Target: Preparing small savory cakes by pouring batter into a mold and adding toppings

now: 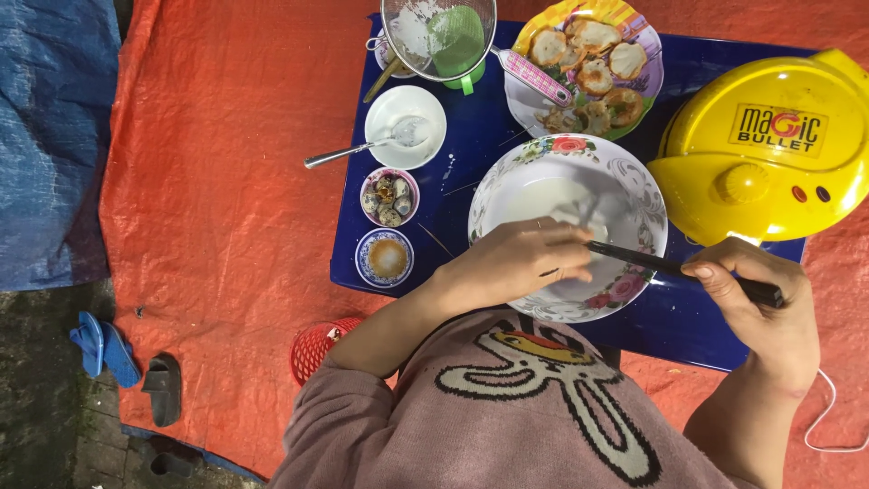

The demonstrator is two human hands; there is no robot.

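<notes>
1. Nearest the viewer: the person wears a pinkish knit sweater with a cartoon figure (543, 380). Both forearms reach forward over a low blue plastic table (507, 136).
2. Right hand (760, 299): fingers curled closed around the near end of a pair of dark chopsticks (670, 267). The sticks run leftward from those fingers, tips down in the bowl.
3. Left hand (516, 263): fingers bent over the near rim of the large white floral-rimmed bowl (634, 195), steadying it; the chopsticks pass just under the fingertips.
4. Bowl contents: thin white batter (543, 195), lying just beyond the left fingers. Blur at the stick tips; judged to be the stirring step, in progress.
5. Judgement: the next move calls for the left hand to keep hold of the rim while the sticks circle without splashing over the edge.
6. Left of the left fingers: small dish of speckled quail eggs (389, 196), small dish of brownish sauce (385, 258), white bowl with metal spoon (405, 127).
7. Beyond the right fingers: yellow round-lidded cooker (760, 154).
8. Farthest: patterned plate of small round cakes (588, 63), metal sieve (439, 36).
</notes>
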